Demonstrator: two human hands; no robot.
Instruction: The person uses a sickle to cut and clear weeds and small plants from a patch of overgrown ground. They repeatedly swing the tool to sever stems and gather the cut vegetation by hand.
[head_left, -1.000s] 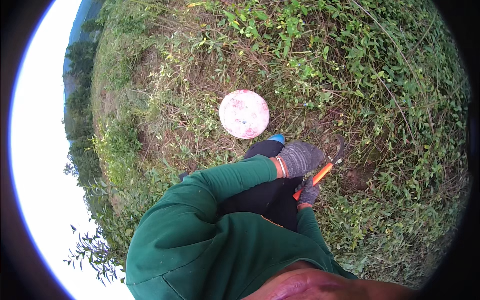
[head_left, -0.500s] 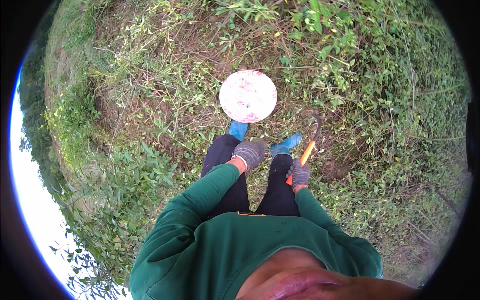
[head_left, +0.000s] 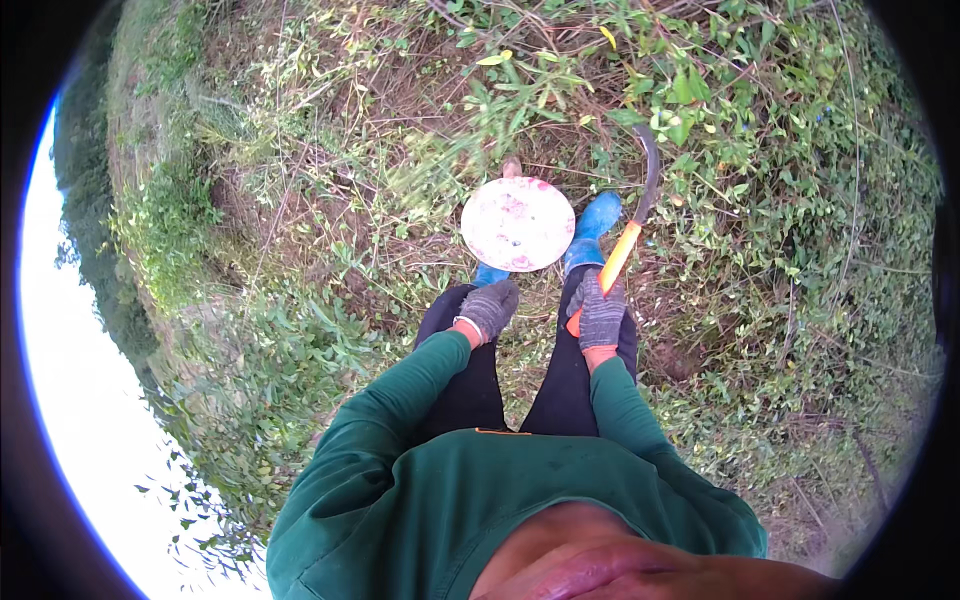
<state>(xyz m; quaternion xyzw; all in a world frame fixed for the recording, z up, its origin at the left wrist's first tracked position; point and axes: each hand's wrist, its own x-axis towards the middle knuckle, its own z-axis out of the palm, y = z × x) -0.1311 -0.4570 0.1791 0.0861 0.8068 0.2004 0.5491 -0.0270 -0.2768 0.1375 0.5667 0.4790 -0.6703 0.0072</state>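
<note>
Now farther out, the right hand [head_left: 602,318] grasps a sickle [head_left: 621,255] right of the pink-and-white disc [head_left: 517,222], putting its blade [head_left: 653,178] near leaves [head_left: 688,88]; the left hand [head_left: 489,309] (grip unclear) is by the left knee [head_left: 438,312].

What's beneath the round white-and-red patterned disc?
A bit of the left blue boot shows at the near edge of the patterned disc, a brownish tip past its far edge. Everything between is covered; whether boot and tip join, I can't tell.

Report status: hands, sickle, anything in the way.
Right gloved hand gripping orange-handled sickle. Left gloved hand over left leg, no tool visible. Blade pointing forward. Round pink-and-white disc partly hides left boot.
</note>
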